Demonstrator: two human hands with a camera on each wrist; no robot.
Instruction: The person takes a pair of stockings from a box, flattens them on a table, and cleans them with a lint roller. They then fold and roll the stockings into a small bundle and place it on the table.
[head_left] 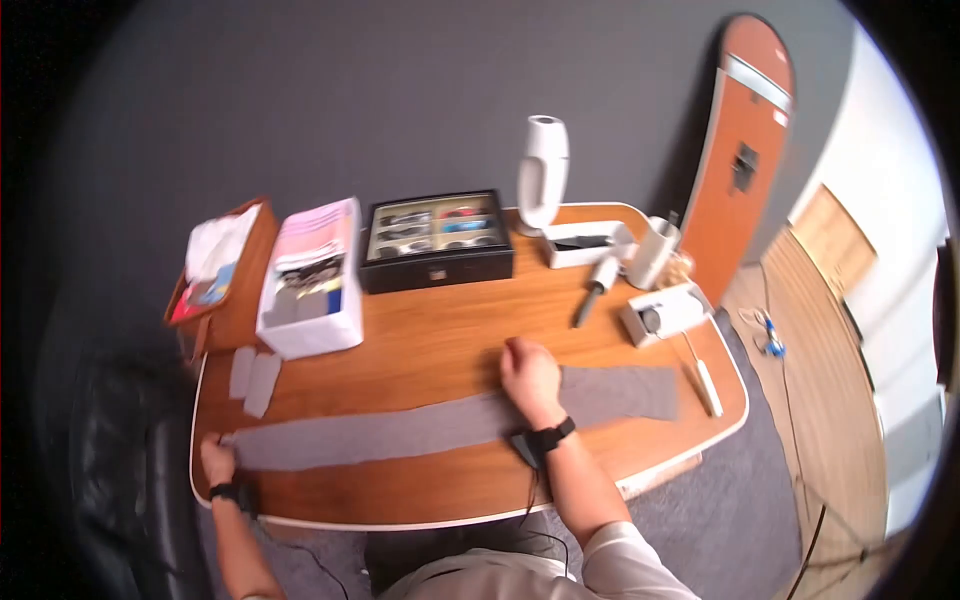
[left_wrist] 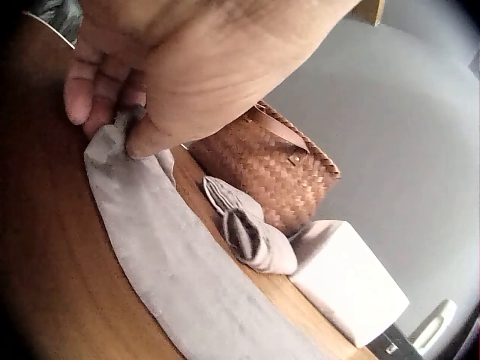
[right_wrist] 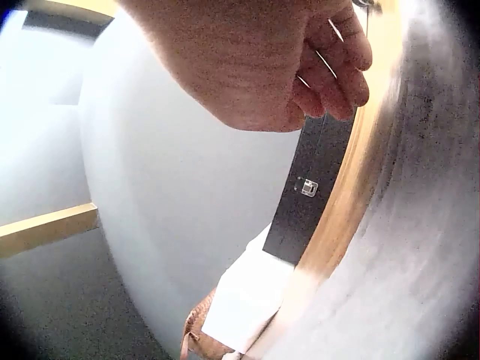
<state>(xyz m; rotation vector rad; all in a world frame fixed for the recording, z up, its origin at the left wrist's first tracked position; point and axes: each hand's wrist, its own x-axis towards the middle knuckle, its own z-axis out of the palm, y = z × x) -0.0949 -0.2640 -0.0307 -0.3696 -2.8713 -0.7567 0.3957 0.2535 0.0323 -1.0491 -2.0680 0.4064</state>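
A long grey strip of cloth [head_left: 370,440] lies stretched across the front of the wooden table. At its left end my left hand [head_left: 217,462] pinches the bunched edge between thumb and fingers, which the left wrist view shows close up on the cloth [left_wrist: 172,240]. My right hand [head_left: 532,382] is over the strip, right of its middle, covering part of it. In the right wrist view that hand's fingers [right_wrist: 334,75] are loosely bent with nothing between them, and the cloth [right_wrist: 427,225] fills the right side. Two small folded grey cloth pieces [head_left: 262,384] lie behind the left end.
A woven basket [head_left: 228,260], a white box of folded textiles [head_left: 335,330] and a black glasses case [head_left: 440,272] line the back. To the right are a white upright device [head_left: 543,170], small white boxes [head_left: 640,330], a dark-tipped wand [head_left: 597,290] and a thin white stick [head_left: 708,388].
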